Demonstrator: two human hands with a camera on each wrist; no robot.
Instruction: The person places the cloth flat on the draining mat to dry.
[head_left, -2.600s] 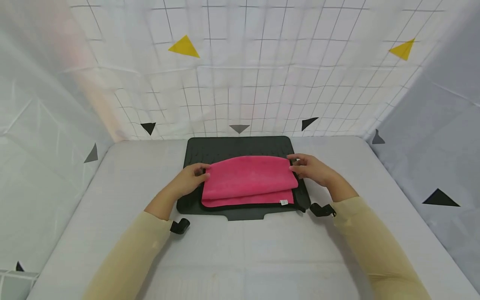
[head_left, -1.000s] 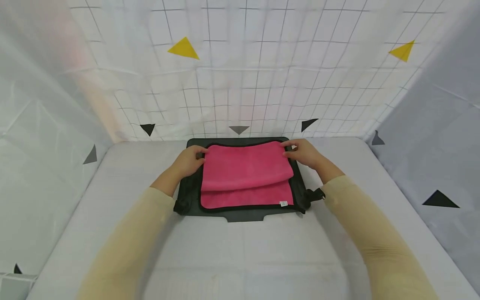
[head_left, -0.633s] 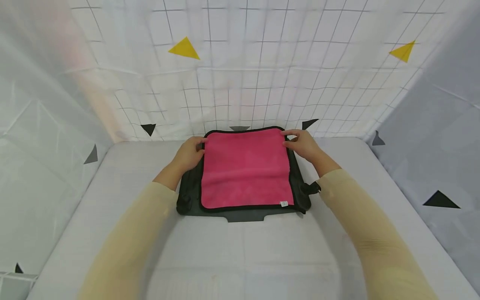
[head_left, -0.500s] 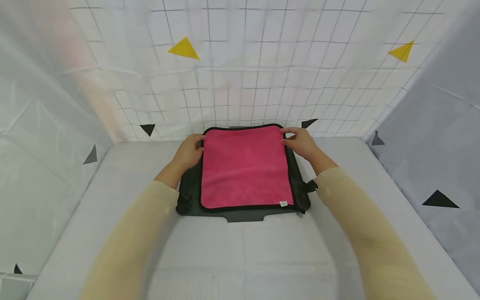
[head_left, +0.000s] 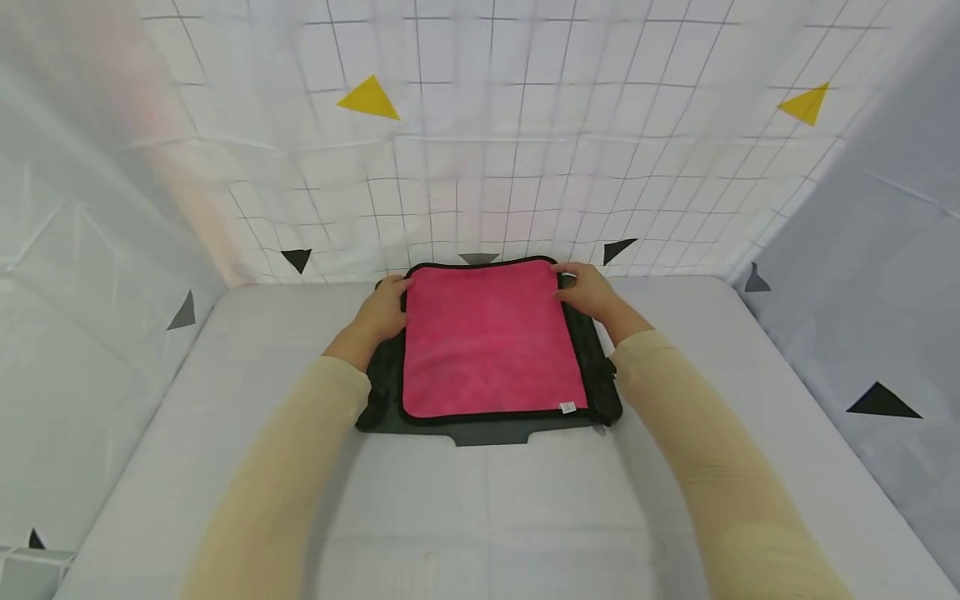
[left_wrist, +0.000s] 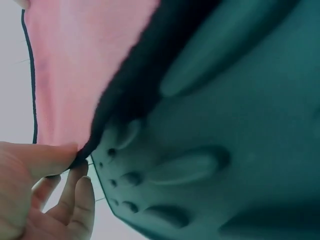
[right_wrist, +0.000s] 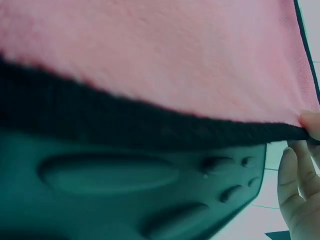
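Observation:
A pink cloth (head_left: 487,346) with black edging lies spread over a dark green ridged mat (head_left: 491,432), its white tag (head_left: 567,407) at the near right corner. My left hand (head_left: 381,312) pinches the far left corner between thumb and fingers; the left wrist view shows the thumb (left_wrist: 55,156) on top of the black edging. At the far right corner my right hand (head_left: 590,293) pinches the cloth in the same way. Both held corners are raised off the mat, whose knobs show beneath the edging in the wrist views. Most of the mat is covered by the cloth.
The mat rests on a white table (head_left: 487,508) near its back edge. Behind rises a white sheet (head_left: 487,167) with a grid and yellow and black triangles. Pale sheets (head_left: 90,333) flank the table. Black wrist cameras (head_left: 372,408) sit over the mat's sides.
The far edge of the cloth, at first folded toward me, has been drawn away by both hands, opening the cloth out. In the last half second the hands have come slightly lower and inward.

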